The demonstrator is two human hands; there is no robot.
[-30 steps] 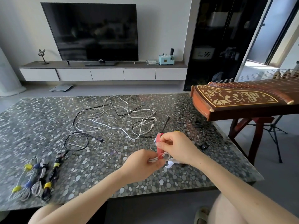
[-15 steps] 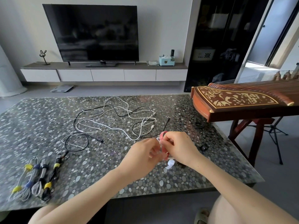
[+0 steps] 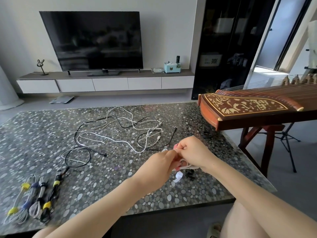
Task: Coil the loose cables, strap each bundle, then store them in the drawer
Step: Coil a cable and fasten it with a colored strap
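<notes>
Two hands meet over the near right part of the table (image 3: 103, 186). The left hand (image 3: 159, 167) has its fingers curled and pinches a coiled white cable (image 3: 187, 166). The right hand (image 3: 193, 152) has its fingers bent tight, pinching a pink strap (image 3: 176, 146) that goes around that coil. Just under the hands, one white strap (image 3: 178, 176) and one small black item (image 3: 189, 174) lie on the table.

Four strapped bundles (image 3: 34, 201) lie side by side at the near left corner: two have yellow straps, one has blue, and one has a dark strap. A tangle of loose cables (image 3: 120, 131), some white and some black, spreads across the middle; I cannot tell how many there are.

The table top is dark and glossy with a pale pebble pattern. Beyond it, one television (image 3: 96, 40) stands on a low cabinet (image 3: 109, 83) with five drawer fronts. One stringed instrument (image 3: 248, 107) on a wooden stand overhangs the table's right edge, with a dark glass cabinet (image 3: 223, 48) behind it.
</notes>
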